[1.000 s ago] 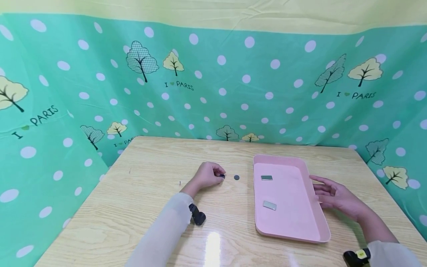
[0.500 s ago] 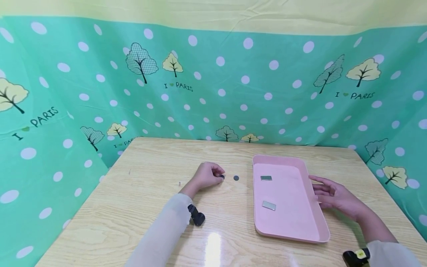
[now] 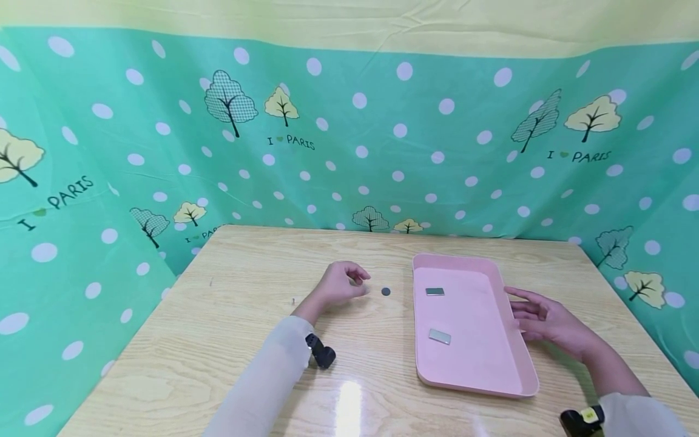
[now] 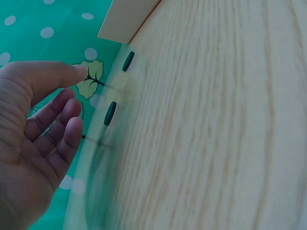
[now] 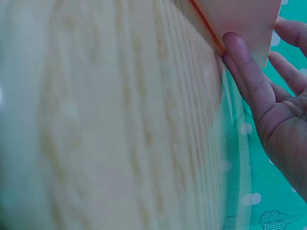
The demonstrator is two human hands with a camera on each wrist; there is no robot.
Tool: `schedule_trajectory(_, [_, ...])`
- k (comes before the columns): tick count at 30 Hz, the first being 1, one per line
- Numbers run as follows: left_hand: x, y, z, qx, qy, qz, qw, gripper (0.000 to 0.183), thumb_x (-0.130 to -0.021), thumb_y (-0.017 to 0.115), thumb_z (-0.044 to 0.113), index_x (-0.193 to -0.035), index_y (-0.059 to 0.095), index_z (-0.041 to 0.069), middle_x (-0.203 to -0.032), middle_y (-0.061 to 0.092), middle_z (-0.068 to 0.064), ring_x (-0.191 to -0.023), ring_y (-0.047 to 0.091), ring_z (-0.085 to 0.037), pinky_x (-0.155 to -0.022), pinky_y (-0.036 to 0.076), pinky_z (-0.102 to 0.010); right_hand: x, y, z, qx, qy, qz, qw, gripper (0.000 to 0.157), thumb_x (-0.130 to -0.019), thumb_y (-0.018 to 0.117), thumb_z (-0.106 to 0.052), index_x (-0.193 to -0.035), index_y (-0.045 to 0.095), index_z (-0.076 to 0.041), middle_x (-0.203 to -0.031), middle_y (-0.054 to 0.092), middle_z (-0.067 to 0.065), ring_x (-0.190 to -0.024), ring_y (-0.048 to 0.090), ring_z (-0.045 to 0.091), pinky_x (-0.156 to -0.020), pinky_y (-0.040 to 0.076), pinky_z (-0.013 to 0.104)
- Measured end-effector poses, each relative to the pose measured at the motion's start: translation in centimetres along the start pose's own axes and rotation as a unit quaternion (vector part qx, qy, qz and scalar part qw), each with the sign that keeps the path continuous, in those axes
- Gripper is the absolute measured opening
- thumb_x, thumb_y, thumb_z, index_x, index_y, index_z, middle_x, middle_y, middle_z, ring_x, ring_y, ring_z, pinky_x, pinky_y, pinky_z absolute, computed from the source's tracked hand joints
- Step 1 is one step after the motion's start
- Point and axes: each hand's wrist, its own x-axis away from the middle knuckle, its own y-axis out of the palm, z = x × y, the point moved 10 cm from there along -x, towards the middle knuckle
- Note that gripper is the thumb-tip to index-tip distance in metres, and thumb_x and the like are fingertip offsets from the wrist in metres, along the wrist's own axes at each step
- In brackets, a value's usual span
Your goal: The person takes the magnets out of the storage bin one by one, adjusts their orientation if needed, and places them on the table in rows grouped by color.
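Note:
My left hand [image 3: 341, 284] hovers over the table left of the pink tray, thumb and fingers loosely bent with nothing between them. In the left wrist view, a small dark disc [image 4: 110, 113] lies on the tabletop close to these fingers. A second dark disc [image 3: 385, 291] lies between that hand and the tray; the nearer disc is hidden by the hand in the head view. My right hand [image 3: 551, 325] touches the right outer wall of the pink tray [image 3: 475, 376] with extended fingers. Inside the tray lie two small rectangular plates, one dark and shiny [image 3: 435, 292], one pale [image 3: 439, 336].
The light wooden table [image 3: 246, 267] reaches back to a green dotted curtain [image 3: 306, 176] with printed trees. A tiny dark mark [image 3: 293, 301] shows on the tabletop left of my left hand. Both wrists carry black cameras [image 3: 322, 352].
The left fingers have let go of the dark disc they were pinching against the table and risen slightly, opening a little. My right hand and the tray have stayed put.

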Motion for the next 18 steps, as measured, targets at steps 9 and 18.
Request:
schedule_trajectory(9, [0.0,0.5,1.9,0.009,0.022,-0.027,0.9994,0.024,-0.078,0.079,0.005,-0.101,0.072,0.002,-0.095,0.070,-0.010,-0.085,0.063,-0.016,-0.066,0.054,-0.027,0.0,0.0,-0.1,0.001,-0.005,-0.001,1.000,0.067,-0.097,0.058,-0.005,-0.152,0.020,0.002,-0.139,0.042,0.035,-0.108,0.061,0.006,-0.081,0.057,0.040])
schedule_trajectory(18, [0.0,1.3,3.5,0.012,0.046,-0.054,0.9974,0.029,-0.078,0.078,0.003,-0.106,0.071,0.000,-0.103,0.069,-0.016,-0.089,0.063,-0.018,-0.070,0.054,-0.027,0.1,0.1,-0.2,0.002,0.000,0.001,1.000,0.068,-0.097,0.058,-0.006,-0.152,0.019,0.003,-0.140,0.038,0.038,-0.108,0.061,0.005,-0.081,0.057,0.040])
